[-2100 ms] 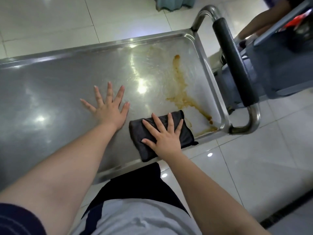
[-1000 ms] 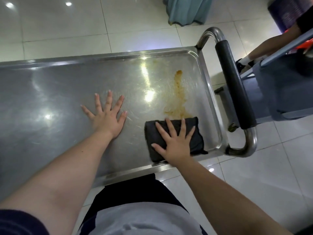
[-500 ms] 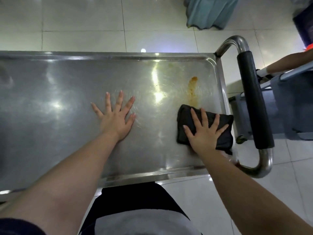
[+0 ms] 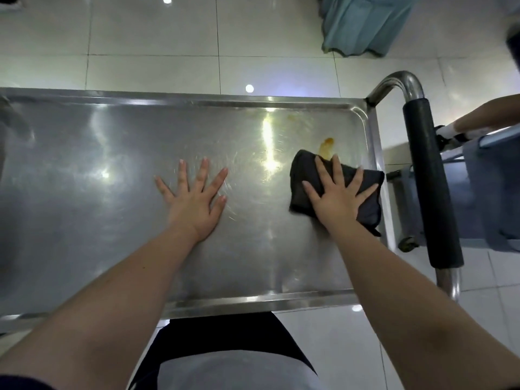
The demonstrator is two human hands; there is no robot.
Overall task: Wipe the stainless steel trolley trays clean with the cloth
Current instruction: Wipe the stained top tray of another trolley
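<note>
Right hand [image 4: 337, 199] is pressing the black cloth [image 4: 302, 170] flat, fingers spread, by the tray's [image 4: 253, 263] right edge. Left hand [image 4: 194, 199] is lying open mid-tray. Worry: it's just smearing that orange stain [image 4: 326, 146] toward the far-right corner, or sliding off the rim.

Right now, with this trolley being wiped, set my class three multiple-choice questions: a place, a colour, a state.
1. Where is the brown stain? A. just past the cloth, near the tray's right end; B. at the tray's left end; C. in the tray's middle.
2. What colour is the cloth? A. white; B. black; C. yellow.
3. How is the left hand? A. clenched in a fist; B. lifted off the tray; C. flat on the tray, fingers spread.
Answers: 1 A, it shows beyond the cloth's far edge; 2 B, black under the right hand; 3 C, palm down, fingers apart.
</note>
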